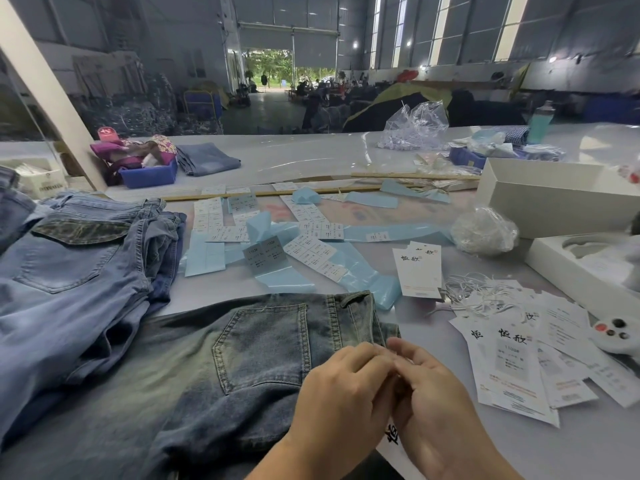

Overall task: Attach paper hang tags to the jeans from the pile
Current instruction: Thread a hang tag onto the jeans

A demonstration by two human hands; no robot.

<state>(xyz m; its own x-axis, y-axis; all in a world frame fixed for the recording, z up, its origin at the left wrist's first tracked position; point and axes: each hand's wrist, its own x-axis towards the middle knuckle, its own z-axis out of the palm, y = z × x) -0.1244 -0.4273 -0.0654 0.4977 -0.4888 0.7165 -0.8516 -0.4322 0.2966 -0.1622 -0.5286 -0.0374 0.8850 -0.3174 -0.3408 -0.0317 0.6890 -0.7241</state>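
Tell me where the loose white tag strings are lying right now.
In the head view the white strings lie in a tangle on the table's right side, just beyond the fanned hang tags and right of the small upright tag stack.

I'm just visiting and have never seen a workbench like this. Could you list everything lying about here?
Jeans being tagged: one, grey-blue, flat in front of the person.
Jeans pile: several, light blue, left side of the table.
Folded jeans: one, blue, far left.
Hang tags: many, white with black print, fanned out at right; a small stack stands behind them.
Strings: a tangle, white, beside the tags.
Sticker strips: many, white on pale blue backing, table centre.
Boxes: two, white, open, right.
Bins: two, blue, far left and far right.
Plastic bags: two, clear, right.
Bottle: one, teal, far right.
Left hand and right hand: together at the waistband, pinching something small; a tag lies beneath.
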